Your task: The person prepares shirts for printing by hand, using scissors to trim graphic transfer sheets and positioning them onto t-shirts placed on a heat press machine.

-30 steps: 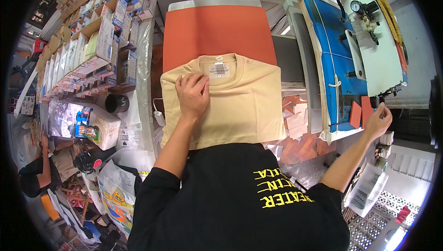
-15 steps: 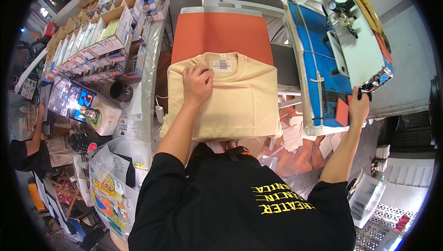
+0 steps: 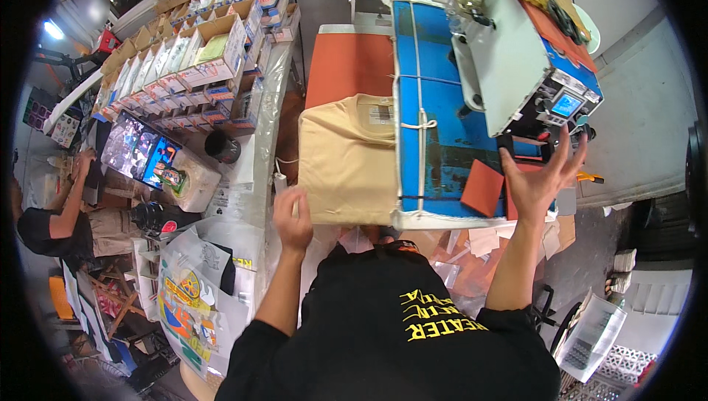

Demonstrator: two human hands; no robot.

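Observation:
A folded cream T-shirt (image 3: 343, 172) lies on an orange-red pad (image 3: 346, 65). The blue top plate (image 3: 435, 109) of a swing-arm heat press, edged in white and tied with cord, covers the shirt's right part. My left hand (image 3: 293, 220) is loosely curled with nothing visible in it, just off the shirt's near left corner. Next to the press's black handle (image 3: 525, 151), my right hand (image 3: 538, 183) has its fingers spread, below the control box (image 3: 566, 104) with a lit screen. I cannot tell whether its palm touches the handle.
On the left, a plastic-covered table (image 3: 274, 98) carries open cardboard boxes (image 3: 214, 50) of packets, a dark mug (image 3: 221, 146) and a lit screen (image 3: 140, 149). Beyond it a co-worker's arm (image 3: 68, 198) shows. Papers (image 3: 483, 240) litter the floor under the press.
The press plate has swung left over the shirt's right part, my right hand moving with it and its fingers spreading. My left hand has come off the collar toward the near left corner.

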